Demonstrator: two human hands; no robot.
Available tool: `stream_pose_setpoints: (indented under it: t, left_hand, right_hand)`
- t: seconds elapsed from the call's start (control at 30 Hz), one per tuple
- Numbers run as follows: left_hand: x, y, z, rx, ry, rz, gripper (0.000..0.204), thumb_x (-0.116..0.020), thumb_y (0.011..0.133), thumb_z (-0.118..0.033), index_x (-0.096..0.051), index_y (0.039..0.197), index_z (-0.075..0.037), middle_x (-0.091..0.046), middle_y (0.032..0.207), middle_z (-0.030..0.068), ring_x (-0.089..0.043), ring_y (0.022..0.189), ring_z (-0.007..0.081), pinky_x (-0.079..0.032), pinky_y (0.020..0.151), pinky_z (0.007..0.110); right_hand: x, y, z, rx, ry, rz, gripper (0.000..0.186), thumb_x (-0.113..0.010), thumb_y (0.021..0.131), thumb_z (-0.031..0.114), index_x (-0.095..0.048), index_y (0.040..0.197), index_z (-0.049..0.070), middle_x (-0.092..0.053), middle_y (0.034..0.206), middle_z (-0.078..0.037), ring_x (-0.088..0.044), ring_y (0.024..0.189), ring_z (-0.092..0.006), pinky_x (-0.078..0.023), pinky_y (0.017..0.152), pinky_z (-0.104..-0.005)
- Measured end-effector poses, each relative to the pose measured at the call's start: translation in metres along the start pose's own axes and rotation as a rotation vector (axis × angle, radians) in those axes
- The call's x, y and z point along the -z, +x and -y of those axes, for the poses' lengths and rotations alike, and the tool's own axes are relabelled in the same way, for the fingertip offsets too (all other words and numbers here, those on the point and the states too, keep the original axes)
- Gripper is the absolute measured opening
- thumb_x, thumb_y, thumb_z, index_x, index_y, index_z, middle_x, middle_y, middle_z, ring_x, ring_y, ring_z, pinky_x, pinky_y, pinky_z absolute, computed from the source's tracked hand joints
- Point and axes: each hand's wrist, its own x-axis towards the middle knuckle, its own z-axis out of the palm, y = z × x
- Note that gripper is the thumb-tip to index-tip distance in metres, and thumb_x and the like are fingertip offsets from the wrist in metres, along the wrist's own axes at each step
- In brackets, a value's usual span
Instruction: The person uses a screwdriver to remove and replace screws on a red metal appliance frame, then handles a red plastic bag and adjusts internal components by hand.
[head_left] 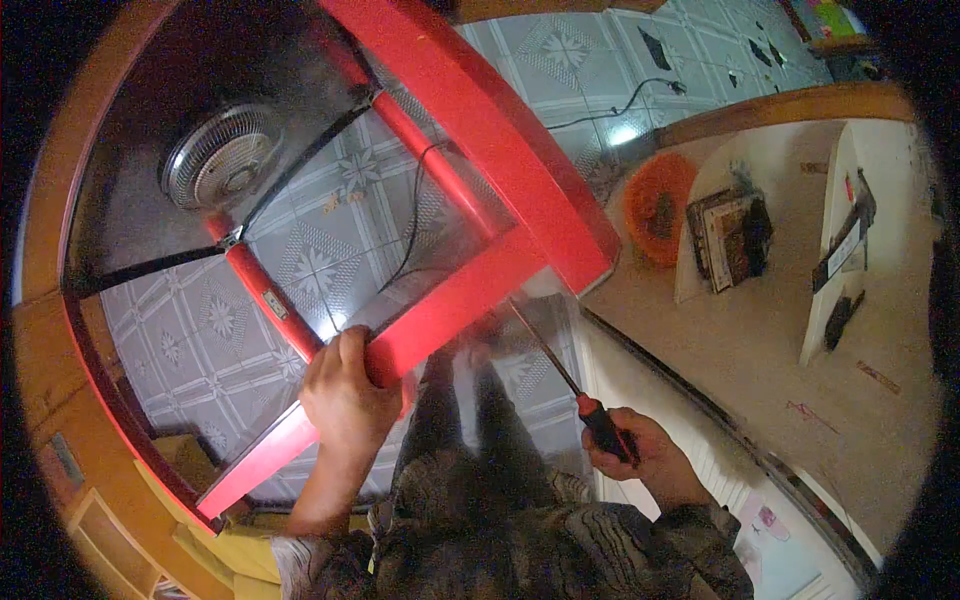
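A large red frame (480, 130) with a dark underside is tipped up in front of me. My left hand (345, 400) is closed round the near end of a flat red crossbar (460, 300) that joins a thick red side piece. In my right hand (655, 460) is a screwdriver (603, 425) with a red and black handle. Its long shaft points up and left, and its tip is close to the crossbar near the corner; whether it touches cannot be made out. A round, wire-guarded unit (225, 155) sits on the frame's dark underside.
To the right stands a shelf (740, 350) holding an orange basket (660, 208), picture-like boards (730, 240) and a dark tool (850, 230). A black cable (640, 90) lies on the tiled floor (560, 45). Wooden furniture (110, 540) stands at the lower left.
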Motion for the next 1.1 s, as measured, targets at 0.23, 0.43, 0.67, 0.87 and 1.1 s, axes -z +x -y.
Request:
stream_pose_setpoints:
  t: [0.23,0.43,0.67,0.87,1.1]
  left_hand:
    - [-0.003,0.001,-0.003,0.003,0.038,-0.007,0.031,-0.071,0.062,-0.011,-0.056,0.089,-0.007,-0.058,0.071,0.0133,-0.058,0.065,0.0352,-0.047,0.056,0.043]
    - [0.0,0.001,-0.008,-0.021,0.068,-0.029,0.035,-0.078,0.061,-0.018,-0.055,0.087,-0.007,-0.06,0.069,0.014,-0.06,0.064,0.0357,-0.047,0.056,0.041]
    - [0.003,-0.004,-0.016,0.1,0.105,0.032,0.037,-0.079,0.061,-0.018,-0.056,0.088,-0.006,-0.06,0.07,0.0158,-0.061,0.065,0.0353,-0.047,0.058,0.04]
    - [0.0,0.001,-0.018,0.076,0.144,-0.005,0.036,-0.08,0.062,-0.02,-0.057,0.084,-0.005,-0.06,0.067,0.0142,-0.061,0.061,0.0328,-0.047,0.056,0.038]
    - [-0.002,0.0,-0.02,0.055,0.135,-0.032,0.033,-0.08,0.063,-0.025,-0.057,0.079,-0.007,-0.058,0.062,0.0117,-0.06,0.057,0.0301,-0.046,0.054,0.036]
  right_hand:
    - [-0.004,-0.009,-0.024,0.805,-0.639,-0.409,0.037,-0.072,0.074,0.013,-0.056,0.105,-0.001,-0.059,0.089,-0.013,-0.056,0.056,-0.0169,-0.042,0.044,-0.0262]
    - [-0.021,-0.019,-0.031,1.142,-1.839,-0.87,0.05,-0.065,0.077,0.019,-0.052,0.122,0.001,-0.06,0.089,-0.014,-0.06,0.071,-0.0274,-0.051,0.057,-0.0352]
    - [-0.025,-0.032,-0.014,0.154,0.015,-0.153,0.044,-0.053,0.089,0.036,-0.053,0.117,0.002,-0.058,0.075,-0.011,-0.053,0.053,-0.0168,-0.043,0.044,-0.0251]
    - [-0.005,-0.013,-0.025,-0.074,0.499,0.249,0.054,-0.045,0.091,0.045,-0.048,0.121,0.0,-0.056,0.076,-0.009,-0.044,0.044,-0.0104,-0.034,0.036,-0.02]
    - [-0.006,-0.001,-0.035,0.765,-0.355,-0.286,0.049,-0.075,0.069,0.012,-0.053,0.111,0.001,-0.057,0.081,-0.008,-0.054,0.068,-0.0149,-0.045,0.052,-0.0277]
